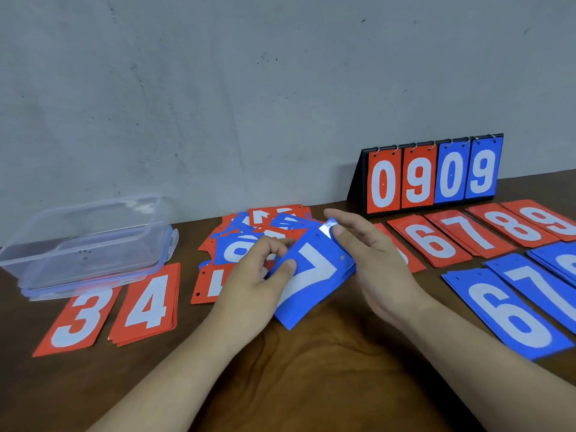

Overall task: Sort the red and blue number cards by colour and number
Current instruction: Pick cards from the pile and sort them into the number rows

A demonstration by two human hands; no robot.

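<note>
At far left a clear box sits on the table, with a red 3 and a red 4 pile just in front of it. Next comes the mixed pile of red and blue cards. Your left hand pinches the left edge of a blue 7 card, which is tilted over that pile's near edge. Your right hand pinches its top corner, thumb in front. Rightward lie the red 6, red 7, red 8 and red 9 piles. The blue 6 lies nearer you, and the scoreboard stands behind.

red 9 pile cut by right edge, digit of red card hidden behind right hand
</note>
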